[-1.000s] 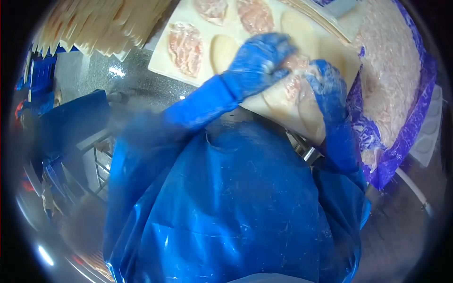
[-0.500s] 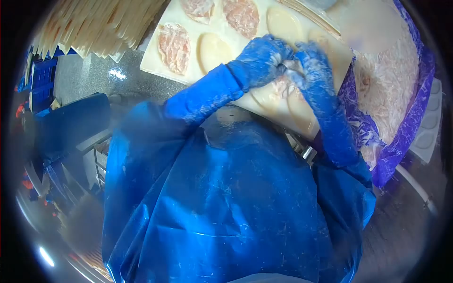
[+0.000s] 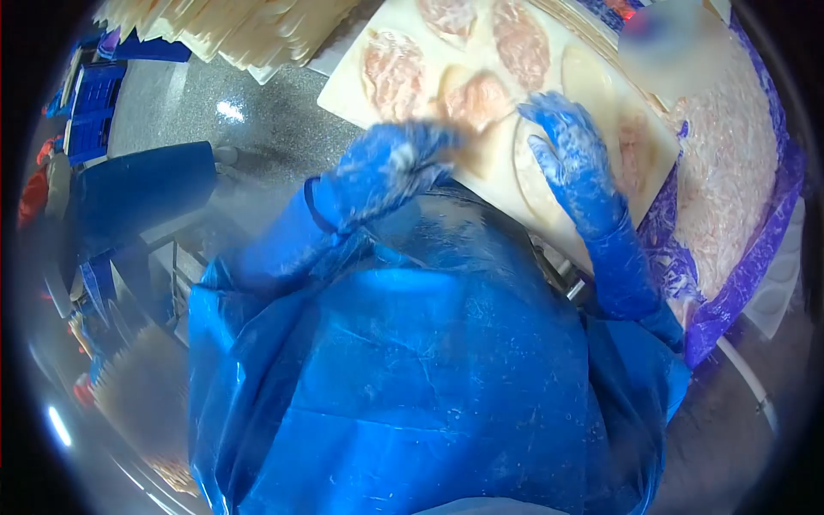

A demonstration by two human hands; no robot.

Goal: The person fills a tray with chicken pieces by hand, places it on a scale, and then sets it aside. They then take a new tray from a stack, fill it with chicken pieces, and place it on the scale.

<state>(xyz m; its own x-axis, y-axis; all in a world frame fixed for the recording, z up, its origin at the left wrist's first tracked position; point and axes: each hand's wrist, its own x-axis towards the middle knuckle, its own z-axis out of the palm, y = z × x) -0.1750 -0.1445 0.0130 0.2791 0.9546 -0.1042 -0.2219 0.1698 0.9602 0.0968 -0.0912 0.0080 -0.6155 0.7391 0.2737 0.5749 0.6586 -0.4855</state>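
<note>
Toward one o'clock from the centre of your view, a white board (image 3: 348, 93) with oval hollows lay slantwise ahead of your blue apron (image 3: 446, 386). Taken from the board's own centre, one meat piece (image 3: 393, 75) sat toward half past nine, a second meat piece (image 3: 449, 17) toward eleven and a third meat piece (image 3: 522, 43) just past twelve. A fourth meat piece (image 3: 633, 153) lay between three and four o'clock. A fifth meat piece (image 3: 478, 99) lay close to the board's middle, its near edge blurred.

Your blue-gloved left hand (image 3: 395, 165) was at twelve o'clock of the view, by the board's near edge, just short of the fifth piece. Its fingers were blurred; whether they held or touched anything could not be told. Your blue-gloved right hand (image 3: 571, 146), toward two o'clock, was wide, thumb and fingers spread above an oval hollow (image 3: 528, 176); contact with the board could not be confirmed.

At half past two, beside the board, a heap of pale meat (image 3: 725, 189) rested on purple sheeting (image 3: 712, 330). Pale sheets (image 3: 232, 26) stood ranked at eleven o'clock, blue crates (image 3: 90, 103) at ten, and a pale hose (image 3: 747, 378) ran toward four.
</note>
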